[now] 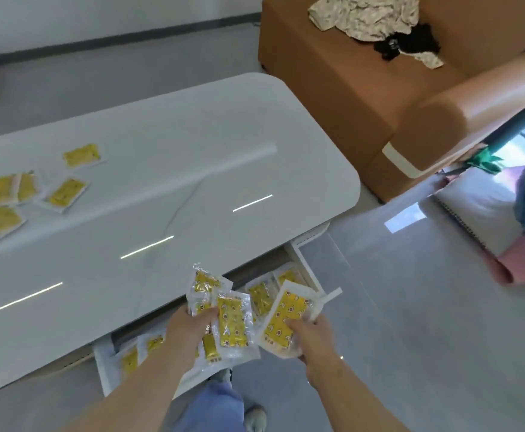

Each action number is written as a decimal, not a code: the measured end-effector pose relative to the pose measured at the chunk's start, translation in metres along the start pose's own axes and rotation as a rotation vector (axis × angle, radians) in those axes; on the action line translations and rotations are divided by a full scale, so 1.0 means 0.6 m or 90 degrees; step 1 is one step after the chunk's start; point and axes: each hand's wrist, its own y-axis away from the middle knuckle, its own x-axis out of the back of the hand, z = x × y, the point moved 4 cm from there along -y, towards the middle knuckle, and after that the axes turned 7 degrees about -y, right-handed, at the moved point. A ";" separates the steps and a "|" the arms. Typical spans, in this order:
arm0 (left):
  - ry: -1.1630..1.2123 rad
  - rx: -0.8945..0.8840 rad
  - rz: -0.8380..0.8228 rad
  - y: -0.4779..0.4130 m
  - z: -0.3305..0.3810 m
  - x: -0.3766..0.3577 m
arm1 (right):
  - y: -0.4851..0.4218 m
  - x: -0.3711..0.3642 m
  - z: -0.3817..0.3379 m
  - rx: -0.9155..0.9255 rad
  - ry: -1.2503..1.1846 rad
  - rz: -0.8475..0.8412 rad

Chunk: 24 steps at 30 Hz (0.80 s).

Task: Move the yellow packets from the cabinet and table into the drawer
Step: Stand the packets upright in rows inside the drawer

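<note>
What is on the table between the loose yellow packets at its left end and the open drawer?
In the head view, only bare, glossy white tabletop lies between those packets and the drawer.

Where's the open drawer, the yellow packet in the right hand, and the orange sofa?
Open white drawer (309,271): head view, its right side wall.
Yellow plastic packet (281,313) in the right hand (312,336): head view, its printed yellow middle.
Orange leather sofa (332,104): head view, its bare front side.
</note>
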 end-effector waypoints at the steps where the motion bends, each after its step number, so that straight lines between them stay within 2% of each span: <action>1: -0.002 -0.002 -0.002 -0.009 0.005 -0.007 | -0.014 -0.001 -0.008 0.005 0.011 -0.005; 10: -0.022 0.065 0.035 -0.086 -0.017 -0.088 | -0.196 0.011 -0.039 -0.038 0.204 -0.048; 14: 0.037 0.114 0.059 -0.136 -0.045 -0.138 | -0.318 0.010 -0.044 -0.036 0.311 -0.075; 18: 0.159 0.162 0.070 -0.193 -0.077 -0.184 | -0.428 0.002 -0.036 -0.016 0.411 -0.122; 24: 0.257 0.192 0.082 -0.269 -0.109 -0.214 | -0.526 -0.014 0.010 -0.015 0.524 -0.176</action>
